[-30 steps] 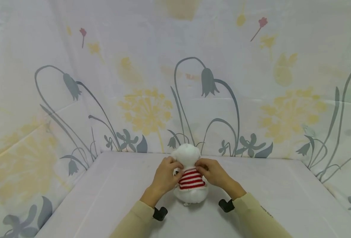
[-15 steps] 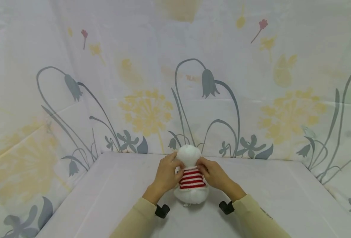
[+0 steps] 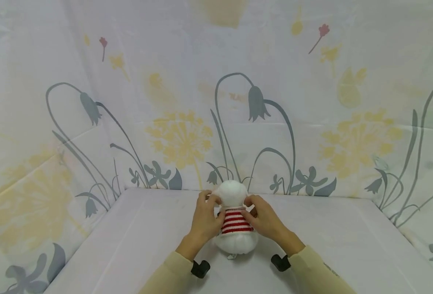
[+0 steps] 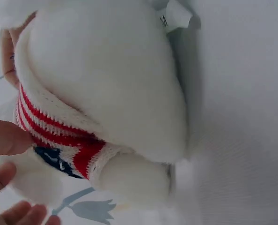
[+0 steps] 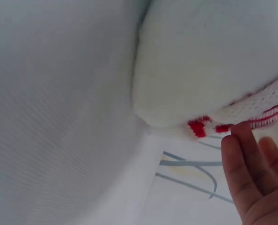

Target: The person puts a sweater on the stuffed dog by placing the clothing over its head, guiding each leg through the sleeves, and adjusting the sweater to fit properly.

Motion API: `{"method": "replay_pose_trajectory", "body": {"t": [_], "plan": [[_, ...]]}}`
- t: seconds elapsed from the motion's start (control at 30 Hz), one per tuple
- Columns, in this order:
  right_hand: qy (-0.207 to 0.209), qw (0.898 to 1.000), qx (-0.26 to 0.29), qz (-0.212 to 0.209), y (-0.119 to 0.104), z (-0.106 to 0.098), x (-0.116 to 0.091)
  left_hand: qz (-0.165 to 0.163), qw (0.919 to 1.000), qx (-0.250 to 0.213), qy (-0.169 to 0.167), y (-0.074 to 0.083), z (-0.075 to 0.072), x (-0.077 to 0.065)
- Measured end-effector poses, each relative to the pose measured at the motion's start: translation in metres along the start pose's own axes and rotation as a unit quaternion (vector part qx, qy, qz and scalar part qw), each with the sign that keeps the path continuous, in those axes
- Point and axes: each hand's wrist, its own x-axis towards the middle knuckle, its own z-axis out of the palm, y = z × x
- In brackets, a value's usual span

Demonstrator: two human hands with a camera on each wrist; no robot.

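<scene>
A white plush toy (image 3: 234, 243) sits upright on the white table with its back to me in the head view. It wears a knitted sweater (image 3: 236, 220) with red and white stripes; a dark blue patch shows on it in the left wrist view. On the toy's left side, my left hand (image 3: 203, 218) rests its thumb (image 4: 10, 137) on the sweater, fingers spread beside the head. My right hand (image 3: 265, 218) is at the other side, thumb on the sweater near the neck. In the right wrist view its extended fingers (image 5: 235, 159) touch the sweater's edge. The toy's front is hidden.
The white tabletop (image 3: 139, 237) spreads around the toy. Behind it hangs a floral-printed cloth (image 3: 179, 81), close to the toy's head. A small white tag (image 4: 178, 16) sticks out at the toy's base. Black wrist mounts (image 3: 200, 269) sit under both sleeves.
The fingers of both hands have loosened and spread away from the toy's neck, while the thumbs stay at the sweater. The toy has barely moved.
</scene>
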Motion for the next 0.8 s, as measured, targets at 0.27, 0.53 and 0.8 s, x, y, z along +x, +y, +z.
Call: {"method": "replay_pose_trajectory", "body": {"t": [0.27, 0.53, 0.8], "plan": [[-0.026, 0.997, -0.015, 0.066, -0.02, 0.003, -0.019, -0.077, 0.9837, -0.11, -0.12, -0.009, -0.007, -0.016], [-0.046, 0.995, -0.02, 0.092, -0.027, 0.004, -0.023, -0.09, 0.9618, -0.175, -0.19, -0.015, -0.007, -0.019], [-0.108, 0.991, -0.013, 0.074, -0.012, -0.02, -0.017, -0.066, 0.9659, -0.154, -0.197, 0.003, -0.002, -0.027]]}}
